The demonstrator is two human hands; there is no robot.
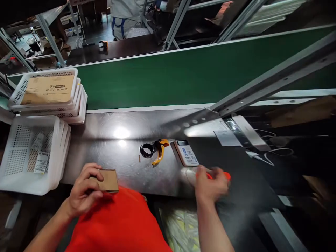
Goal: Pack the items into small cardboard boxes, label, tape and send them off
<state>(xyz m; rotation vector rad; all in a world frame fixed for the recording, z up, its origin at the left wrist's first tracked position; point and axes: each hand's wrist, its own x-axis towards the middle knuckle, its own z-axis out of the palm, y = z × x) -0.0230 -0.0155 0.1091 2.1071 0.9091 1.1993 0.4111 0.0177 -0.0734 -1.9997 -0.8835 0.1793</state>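
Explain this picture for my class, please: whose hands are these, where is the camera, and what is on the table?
There is no machine here, only a person's two bare hands. The single picture comes from a camera worn on that person's head, looking forward and down.

The left hand holds a small cardboard box. The right hand appears to hold an orange-red item, too blurred to name.

On the metal table lie a black ring, a yellow-and-black piece close beside it, a flat device with a printed face, and a white sheet. White baskets are stacked at the picture's left.
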